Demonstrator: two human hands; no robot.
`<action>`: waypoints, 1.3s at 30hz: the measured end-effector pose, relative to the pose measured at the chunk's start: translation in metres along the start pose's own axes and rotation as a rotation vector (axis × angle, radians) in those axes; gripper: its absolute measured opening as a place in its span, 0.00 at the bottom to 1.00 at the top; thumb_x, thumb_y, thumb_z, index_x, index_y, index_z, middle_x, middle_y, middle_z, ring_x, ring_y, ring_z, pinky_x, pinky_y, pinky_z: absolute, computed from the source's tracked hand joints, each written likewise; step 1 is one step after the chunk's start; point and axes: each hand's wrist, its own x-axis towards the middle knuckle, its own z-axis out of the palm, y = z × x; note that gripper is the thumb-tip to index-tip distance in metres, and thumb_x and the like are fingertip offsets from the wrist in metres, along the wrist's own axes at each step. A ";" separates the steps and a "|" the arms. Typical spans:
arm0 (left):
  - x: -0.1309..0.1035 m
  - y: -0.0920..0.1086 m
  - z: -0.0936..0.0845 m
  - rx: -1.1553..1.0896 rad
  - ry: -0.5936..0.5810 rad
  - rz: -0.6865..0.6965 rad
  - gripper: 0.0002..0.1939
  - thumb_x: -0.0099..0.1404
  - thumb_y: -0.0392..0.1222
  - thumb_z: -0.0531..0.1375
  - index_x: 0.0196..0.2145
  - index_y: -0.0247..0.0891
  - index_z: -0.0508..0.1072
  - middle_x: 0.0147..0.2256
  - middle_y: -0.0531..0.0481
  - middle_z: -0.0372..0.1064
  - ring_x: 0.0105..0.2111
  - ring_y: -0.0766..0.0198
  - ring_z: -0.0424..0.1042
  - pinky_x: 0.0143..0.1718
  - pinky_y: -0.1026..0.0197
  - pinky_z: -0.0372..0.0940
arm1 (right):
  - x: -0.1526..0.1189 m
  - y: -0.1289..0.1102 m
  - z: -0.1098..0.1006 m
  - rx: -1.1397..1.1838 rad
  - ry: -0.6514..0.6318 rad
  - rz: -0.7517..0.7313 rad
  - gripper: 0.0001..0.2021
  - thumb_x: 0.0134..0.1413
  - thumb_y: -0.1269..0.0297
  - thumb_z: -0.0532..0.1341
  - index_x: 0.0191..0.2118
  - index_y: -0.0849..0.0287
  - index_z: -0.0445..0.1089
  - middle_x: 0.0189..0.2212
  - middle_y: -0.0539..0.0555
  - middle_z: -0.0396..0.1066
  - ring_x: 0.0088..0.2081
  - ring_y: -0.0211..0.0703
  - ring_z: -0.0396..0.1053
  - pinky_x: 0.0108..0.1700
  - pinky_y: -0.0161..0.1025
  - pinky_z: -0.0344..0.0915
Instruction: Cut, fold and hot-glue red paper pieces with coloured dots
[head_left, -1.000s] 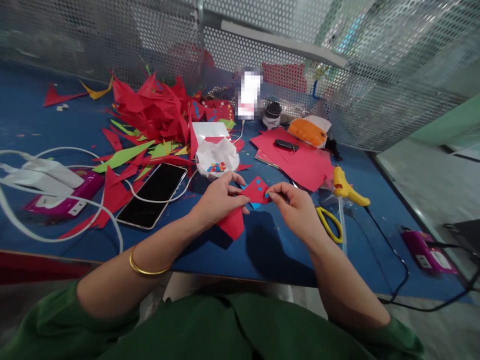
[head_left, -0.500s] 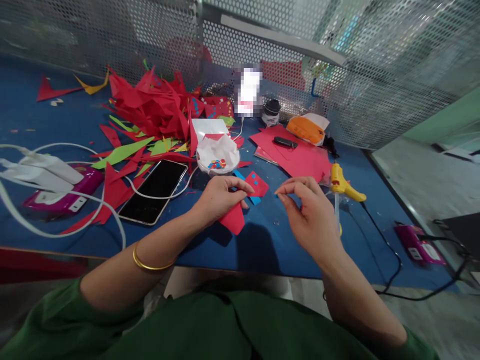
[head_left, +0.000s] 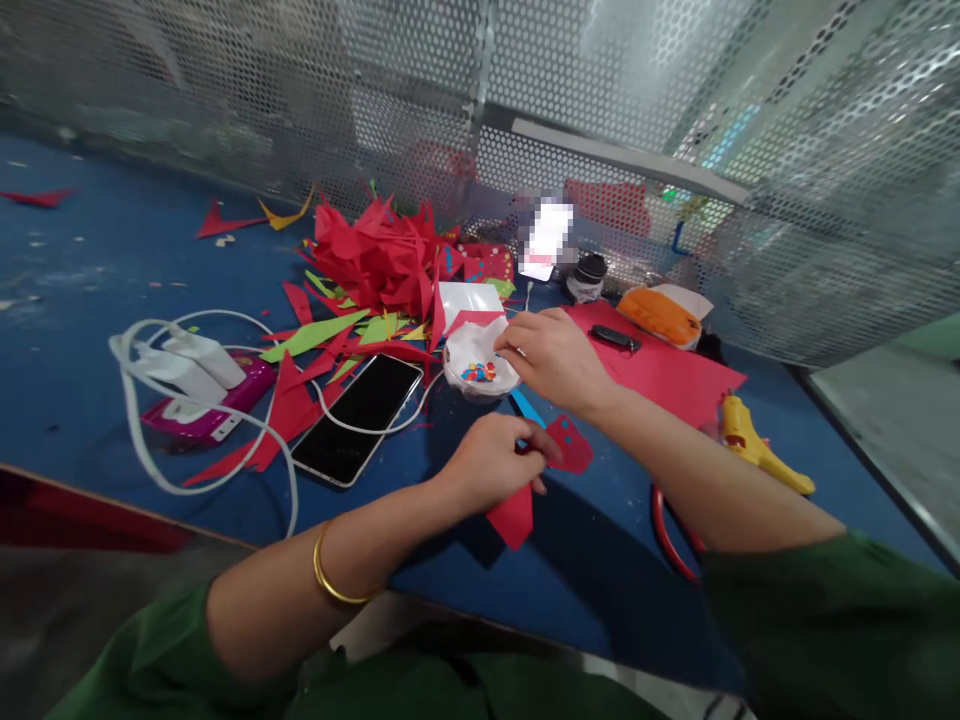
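My left hand [head_left: 499,460] is closed on a red paper cutout [head_left: 514,515], gripped across its middle with the fingers hiding that part. Its upper end, beyond my fingertips, carries several small blue dots. A blue paper strip [head_left: 529,408] lies just past the cutout. My right hand [head_left: 551,360] is over the right rim of a small bowl [head_left: 480,392] lined with white paper. Its thumb and fingers are pinched together, and whatever is between them is hidden. Small blue, red and yellow paper bits [head_left: 478,372] lie in the bowl.
A black-screened phone [head_left: 360,420], white cable [head_left: 292,500] and purple power strip [head_left: 259,378] are at left. Behind lies a heap of red paper scraps [head_left: 382,255]. A yellow glue gun [head_left: 757,445] and red-handled scissors [head_left: 664,535] are near my right forearm.
My right hand has moved left and away from me, from beside the cutout to the bowl. My left hand still grips the red cutout. The camera view has shifted.
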 end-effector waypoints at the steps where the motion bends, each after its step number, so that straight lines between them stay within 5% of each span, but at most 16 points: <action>1: -0.001 0.001 -0.001 0.007 -0.008 -0.011 0.11 0.56 0.28 0.56 0.32 0.34 0.78 0.20 0.54 0.72 0.24 0.65 0.77 0.28 0.66 0.66 | 0.009 0.006 0.008 -0.052 -0.074 -0.043 0.11 0.62 0.73 0.56 0.39 0.62 0.77 0.40 0.58 0.78 0.42 0.47 0.71 0.46 0.45 0.54; 4: -0.003 0.003 -0.002 0.002 -0.033 -0.037 0.12 0.56 0.29 0.56 0.32 0.34 0.78 0.20 0.54 0.72 0.24 0.64 0.77 0.27 0.67 0.65 | 0.024 0.016 0.021 -0.134 -0.238 -0.143 0.12 0.59 0.76 0.57 0.38 0.61 0.79 0.40 0.58 0.78 0.42 0.47 0.71 0.45 0.45 0.52; 16: -0.007 0.001 0.002 -0.056 -0.059 -0.114 0.13 0.54 0.33 0.55 0.32 0.38 0.80 0.20 0.54 0.73 0.25 0.62 0.78 0.29 0.64 0.68 | 0.039 0.008 0.028 -0.119 -0.370 -0.190 0.10 0.60 0.71 0.59 0.35 0.57 0.79 0.33 0.53 0.77 0.36 0.42 0.68 0.41 0.44 0.48; 39: -0.005 -0.002 0.002 -0.044 -0.053 -0.068 0.12 0.55 0.33 0.56 0.32 0.38 0.80 0.20 0.55 0.73 0.24 0.64 0.77 0.30 0.64 0.68 | 0.040 0.005 0.036 -0.253 -0.406 -0.170 0.12 0.60 0.70 0.56 0.34 0.59 0.79 0.33 0.56 0.77 0.35 0.45 0.69 0.40 0.44 0.48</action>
